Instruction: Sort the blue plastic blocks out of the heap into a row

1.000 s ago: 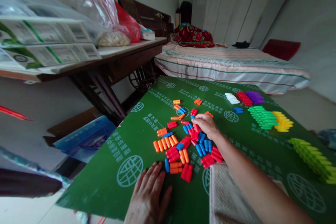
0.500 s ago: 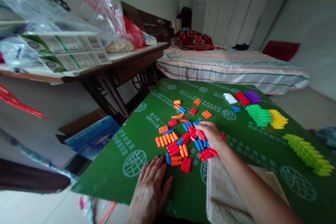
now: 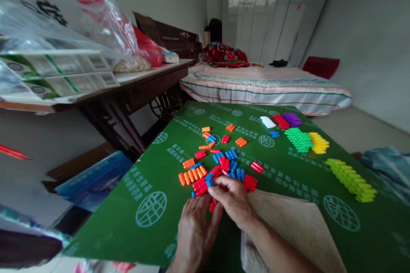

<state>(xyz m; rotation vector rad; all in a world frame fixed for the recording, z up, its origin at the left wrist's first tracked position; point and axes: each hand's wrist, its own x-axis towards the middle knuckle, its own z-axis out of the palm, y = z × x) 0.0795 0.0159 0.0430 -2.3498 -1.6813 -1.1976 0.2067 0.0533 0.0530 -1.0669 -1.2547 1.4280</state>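
A green printed table (image 3: 150, 179) carries a loose scatter of orange, red and blue plastic pieces (image 3: 211, 166). My right hand (image 3: 232, 198) is curled over the near edge of that scatter, fingers closed around red pieces. My left hand (image 3: 195, 230) lies beside it with its fingertips against the same red pieces at the front of the pile. Farther right stand sorted rows: white, red and purple pieces (image 3: 280, 120), a green row (image 3: 299, 139), a yellow row (image 3: 318, 143) and a long lime row (image 3: 350, 174).
A beige cloth (image 3: 294, 226) lies under my right forearm. To the left a dark wooden table (image 3: 141, 81) holds boxes and plastic bags; a blue box (image 3: 92, 175) sits below it. A striped bed (image 3: 262, 83) and a white wardrobe stand behind.
My right hand has drawn back from the middle of the scatter to its near edge, meeting my left hand, which has shifted up to the red pieces. The camera has turned slightly right.
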